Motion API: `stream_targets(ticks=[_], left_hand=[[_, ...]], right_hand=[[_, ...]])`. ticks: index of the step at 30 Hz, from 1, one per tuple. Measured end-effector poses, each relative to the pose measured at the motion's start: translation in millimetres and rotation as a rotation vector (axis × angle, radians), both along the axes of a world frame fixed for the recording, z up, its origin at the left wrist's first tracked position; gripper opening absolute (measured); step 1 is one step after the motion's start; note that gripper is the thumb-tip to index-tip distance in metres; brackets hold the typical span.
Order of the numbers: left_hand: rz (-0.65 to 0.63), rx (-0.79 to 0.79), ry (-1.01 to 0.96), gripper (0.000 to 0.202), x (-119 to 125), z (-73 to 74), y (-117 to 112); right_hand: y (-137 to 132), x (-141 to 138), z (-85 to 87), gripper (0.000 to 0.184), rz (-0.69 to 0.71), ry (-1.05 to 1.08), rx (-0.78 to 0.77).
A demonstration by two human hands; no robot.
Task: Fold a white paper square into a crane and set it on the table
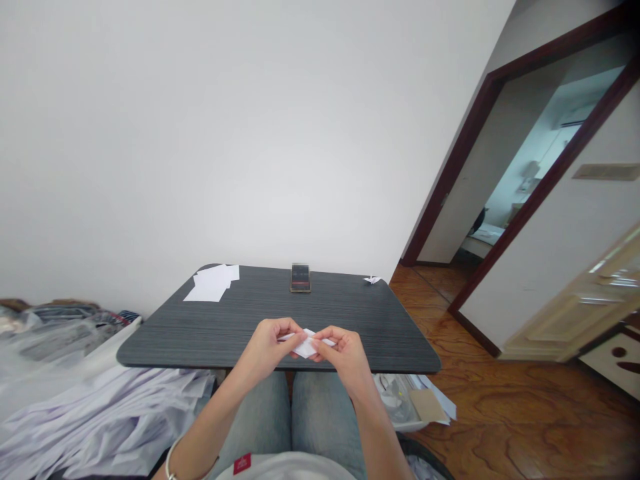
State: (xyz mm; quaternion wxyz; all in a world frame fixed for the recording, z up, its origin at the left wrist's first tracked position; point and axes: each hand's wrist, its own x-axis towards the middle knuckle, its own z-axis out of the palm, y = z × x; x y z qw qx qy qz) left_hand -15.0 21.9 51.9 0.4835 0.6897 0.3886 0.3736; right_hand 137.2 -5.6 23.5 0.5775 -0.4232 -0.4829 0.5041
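A small folded piece of white paper is held between both hands just above the near edge of the dark table. My left hand pinches its left end with thumb and fingers closed. My right hand pinches the right end the same way. Both forearms reach up from my lap, over my jeans.
A loose stack of white sheets lies at the table's far left. A phone stands at the far middle, a small folded paper figure at the far right corner. Crumpled white cloth piles up left; papers lie on the wooden floor right.
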Motion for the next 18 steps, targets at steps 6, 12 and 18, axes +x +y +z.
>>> stream_targets(ticks=[6,12,18], left_hand=[[-0.017,0.046,0.008,0.023,0.0,2.2,-0.4],[0.018,0.053,0.052,0.019,1.3,4.8,-0.6],[0.002,-0.062,-0.097,0.019,-0.3,1.3,3.2]], right_hand=[[0.2,-0.3,1.2,0.021,-0.012,-0.019,0.019],[0.2,-2.2,1.0,0.023,-0.009,-0.027,0.023],[-1.2,2.0,1.8,0.025,-0.004,0.034,0.011]])
